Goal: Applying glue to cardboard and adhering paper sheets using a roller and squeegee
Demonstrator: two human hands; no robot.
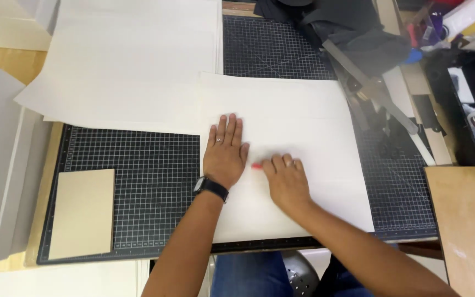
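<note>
A big white sheet (298, 137) is laid on the black cutting mat (138, 176), with bare mat left open on its left and right. The left hand (225, 151) is pressed flat on it, fingers together. A small red tool (257, 165) is pinched in the right hand (286, 181); its tip points left, lying left to right.

Lighting: bright, even, overhead. Shadows: faint, soft, just beneath left hand (225, 155) and right hand (287, 182). Glare: white sheet (303, 143) near washout. Blur: slight at right hand; far corners soft, mildly distorted.
</note>
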